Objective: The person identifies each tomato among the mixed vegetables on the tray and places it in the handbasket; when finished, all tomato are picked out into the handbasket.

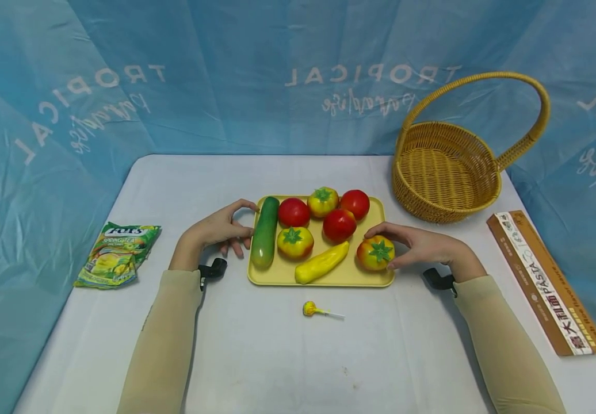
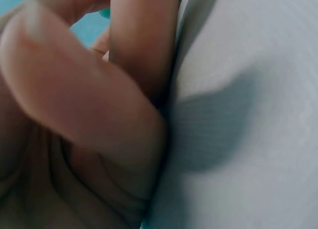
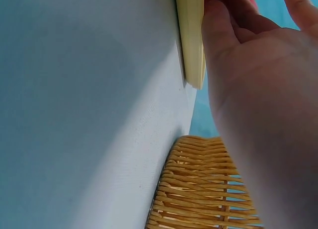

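Observation:
On a yellow tray (image 1: 277, 280) lie a green cucumber (image 1: 264, 236), several red round fruits (image 1: 294, 213), yellow-red tomatoes (image 1: 295, 242) with green leaf tops, and a long yellow vegetable (image 1: 322, 263). My right hand (image 1: 417, 244) holds the yellow-red tomato (image 1: 375, 253) at the tray's right end, fingers over its far side and thumb at its near side. At the tray's left edge, my left hand (image 1: 220, 227) rests beside the cucumber with fingers loosely bent. Whether its fingertips touch the cucumber I cannot tell. The left wrist view shows mainly blurred fingers (image 2: 84, 85) against the white cloth.
A wicker basket (image 1: 445, 198) with a tall handle stands at the back right. The long brown pasta box (image 1: 549, 282) lies on the right side, a green snack packet (image 1: 117, 256) on the left. A yellow lollipop (image 1: 310, 309) lies in front of the tray.

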{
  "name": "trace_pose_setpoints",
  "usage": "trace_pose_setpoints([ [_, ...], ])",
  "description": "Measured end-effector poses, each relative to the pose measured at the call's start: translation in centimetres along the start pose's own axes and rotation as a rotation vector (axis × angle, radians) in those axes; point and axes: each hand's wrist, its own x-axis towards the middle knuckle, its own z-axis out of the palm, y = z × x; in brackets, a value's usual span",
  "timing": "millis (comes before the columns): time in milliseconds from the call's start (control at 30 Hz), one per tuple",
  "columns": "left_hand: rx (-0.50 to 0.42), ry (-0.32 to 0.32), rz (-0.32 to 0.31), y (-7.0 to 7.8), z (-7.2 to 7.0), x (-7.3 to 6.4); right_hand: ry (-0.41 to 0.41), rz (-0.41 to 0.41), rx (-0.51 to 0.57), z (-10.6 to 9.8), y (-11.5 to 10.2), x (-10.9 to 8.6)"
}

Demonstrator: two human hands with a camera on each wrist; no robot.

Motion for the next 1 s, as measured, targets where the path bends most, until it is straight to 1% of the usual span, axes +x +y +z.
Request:
trace_pose_setpoints([
  [167,-0.013,-0.003,-0.019,-0.01,0.04,0.07,0.003,0.020,-0.011,0.08,-0.08,-0.06],
  [433,-0.008,0.002,-0.020,0.05,0.09,0.08,0.020,0.042,-0.030,0.04,-0.21,-0.08],
  [733,-0.021,-0.005,-0.012,0.03,0.09,0.12,0.039,0.042,-0.049,-0.02,0.01,-0.04],
  [833,-0.030,-0.009,-0.005,0.04,0.08,0.05,0.045,0.034,-0.032,-0.02,0.15,-0.04],
  [1000,-0.033,-0.009,0.000,0.00,0.13,-0.07,0.052,0.008,0.044,-0.09,0.19,-0.03],
])
